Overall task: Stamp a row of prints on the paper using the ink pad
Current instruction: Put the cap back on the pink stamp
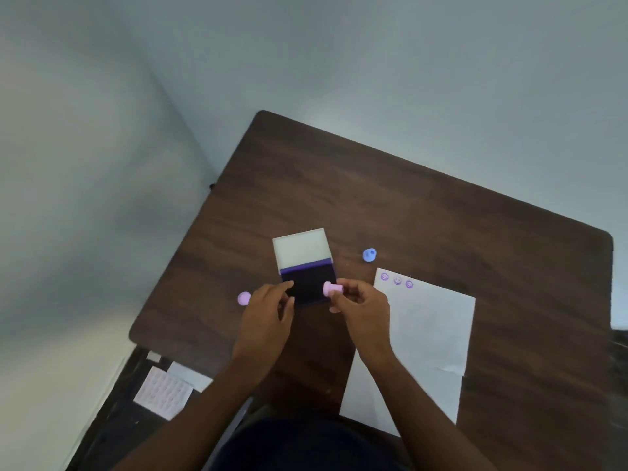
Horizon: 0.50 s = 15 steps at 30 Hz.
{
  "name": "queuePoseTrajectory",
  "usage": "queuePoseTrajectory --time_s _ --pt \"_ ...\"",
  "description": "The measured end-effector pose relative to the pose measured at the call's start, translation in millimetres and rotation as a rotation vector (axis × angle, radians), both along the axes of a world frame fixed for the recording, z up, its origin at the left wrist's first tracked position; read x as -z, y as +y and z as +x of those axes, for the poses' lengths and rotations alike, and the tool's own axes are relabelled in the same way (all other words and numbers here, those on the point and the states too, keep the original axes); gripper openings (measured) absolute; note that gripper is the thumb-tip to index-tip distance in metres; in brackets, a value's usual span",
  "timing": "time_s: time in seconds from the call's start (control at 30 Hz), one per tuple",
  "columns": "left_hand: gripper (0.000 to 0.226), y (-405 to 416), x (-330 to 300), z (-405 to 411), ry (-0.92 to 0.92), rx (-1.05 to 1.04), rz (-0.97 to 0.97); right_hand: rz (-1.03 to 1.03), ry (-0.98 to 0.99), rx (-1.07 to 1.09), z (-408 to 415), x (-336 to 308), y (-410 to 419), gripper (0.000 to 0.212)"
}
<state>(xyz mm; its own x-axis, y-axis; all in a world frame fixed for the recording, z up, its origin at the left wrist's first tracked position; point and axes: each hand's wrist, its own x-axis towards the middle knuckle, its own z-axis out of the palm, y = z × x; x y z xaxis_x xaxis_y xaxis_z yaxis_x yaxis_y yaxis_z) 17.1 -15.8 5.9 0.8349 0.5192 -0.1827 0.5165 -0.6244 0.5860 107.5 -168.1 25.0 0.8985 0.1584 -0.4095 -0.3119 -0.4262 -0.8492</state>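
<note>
Right hand pinches the pink stamp sideways at the open ink pad; left hand, fingers curled, steadies the pad. Three prints top the paper beside it. Uneven inking probably means a patchy next print.

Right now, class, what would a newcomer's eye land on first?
Mid-table, both hands meet over the open ink pad: the right hand pinches a pink stamp, the left hand steadies the pad. Three purple prints line the white paper top edge at right.

R hand holds pink stamp over ink pad; L hand beside pad.
</note>
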Motion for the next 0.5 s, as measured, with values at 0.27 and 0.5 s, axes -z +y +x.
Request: queuePoseTrajectory --time_s 0.27,0.5 --pt "0.048 40 10 -25 0.010 -0.353 -0.021 0.013 0.037 -0.156 -5 -2 38 0.024" --pt "0.052 54 30 -31 0.087 -0.366 -0.053 -0.015 0.058 -0.209 -17 2 41 0.018"
